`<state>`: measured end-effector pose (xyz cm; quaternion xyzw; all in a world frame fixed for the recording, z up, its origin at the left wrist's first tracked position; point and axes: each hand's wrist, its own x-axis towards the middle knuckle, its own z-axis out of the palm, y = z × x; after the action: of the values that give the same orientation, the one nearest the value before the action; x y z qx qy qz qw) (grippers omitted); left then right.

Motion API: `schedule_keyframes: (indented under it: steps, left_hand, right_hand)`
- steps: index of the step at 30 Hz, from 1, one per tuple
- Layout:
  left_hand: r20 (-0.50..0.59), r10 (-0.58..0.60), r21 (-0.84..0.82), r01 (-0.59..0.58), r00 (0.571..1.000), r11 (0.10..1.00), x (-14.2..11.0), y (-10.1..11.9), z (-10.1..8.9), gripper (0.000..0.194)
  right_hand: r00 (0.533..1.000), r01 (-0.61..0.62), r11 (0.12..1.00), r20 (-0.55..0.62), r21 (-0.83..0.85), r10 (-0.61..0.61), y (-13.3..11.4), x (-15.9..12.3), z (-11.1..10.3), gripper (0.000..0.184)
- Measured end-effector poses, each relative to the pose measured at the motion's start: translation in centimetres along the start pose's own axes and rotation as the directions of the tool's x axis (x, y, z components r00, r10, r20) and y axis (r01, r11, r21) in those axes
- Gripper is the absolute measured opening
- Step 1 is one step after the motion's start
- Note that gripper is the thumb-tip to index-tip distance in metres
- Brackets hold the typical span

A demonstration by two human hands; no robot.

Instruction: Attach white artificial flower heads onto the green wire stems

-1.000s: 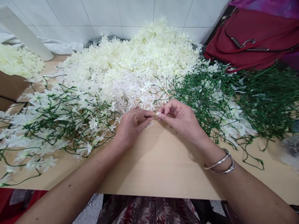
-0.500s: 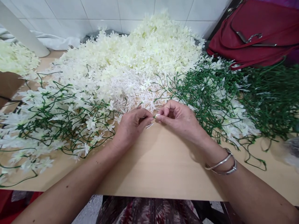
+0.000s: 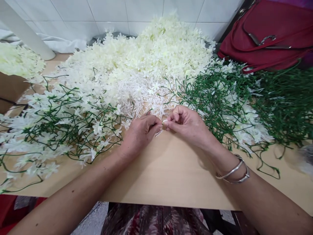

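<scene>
My left hand [image 3: 141,132] is closed in a pinch over the table, with a thin green plastic stem [image 3: 149,111] poking out behind its knuckles and a bit of green at the fingertips. Facing it, my right hand [image 3: 188,125] pinches a small white piece [image 3: 165,121], its exact kind mostly covered by thumb and finger. The two sets of fingertips nearly touch. Just under the left fingertips, thin white stamen strands [image 3: 158,133] stick out. Beyond both hands lie loose white stamens [image 3: 132,94] in a heap.
White artificial flowers on green stems [image 3: 61,124] spread at the left. Cream petals [image 3: 156,49] pile up by the tiled wall [image 3: 144,11]. Green stems [image 3: 212,101] tangle at the right, below a red handbag [image 3: 281,32]. A pale post [image 3: 29,32] stands back left.
The view has shifted slightly. My left fingertips have come a little closer to the right ones, and less of the green between them shows. Both hands keep their pinch.
</scene>
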<state>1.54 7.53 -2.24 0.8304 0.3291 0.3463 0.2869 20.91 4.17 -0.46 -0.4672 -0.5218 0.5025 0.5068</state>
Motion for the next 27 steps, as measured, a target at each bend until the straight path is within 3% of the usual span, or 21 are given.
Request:
schedule_keyframes:
  steps: [8,12,17,21,27]
  left_hand:
    - [-0.048,-0.203,-0.185,0.191,0.978,0.964,0.2,0.7,-0.2,0.009]
    - [-0.085,-0.177,-0.127,0.165,0.981,0.978,0.3,0.8,-0.1,0.007]
    - [-0.123,-0.117,-0.087,0.107,0.985,0.99,0.3,0.9,0.0,0.002]
    - [-0.13,-0.131,-0.087,0.12,0.983,0.989,0.3,0.9,0.1,0.002]
    - [-0.091,-0.161,-0.076,0.155,0.983,0.985,0.2,0.6,0.1,0.002]
  right_hand:
    - [0.999,0.035,0.988,0.033,-0.149,-0.03,-0.4,0.2,-1.3,0.029]
    - [0.994,0.034,0.984,0.108,-0.174,-0.015,-0.5,0.0,-1.7,0.048]
    - [0.995,0.02,0.978,0.1,-0.21,0.001,-0.5,0.0,-1.6,0.028]
    - [0.997,0.05,0.976,0.071,-0.21,-0.036,-0.5,0.1,-1.5,0.021]
    - [0.998,0.071,0.938,0.026,-0.339,-0.066,-0.1,0.0,-1.2,0.012]
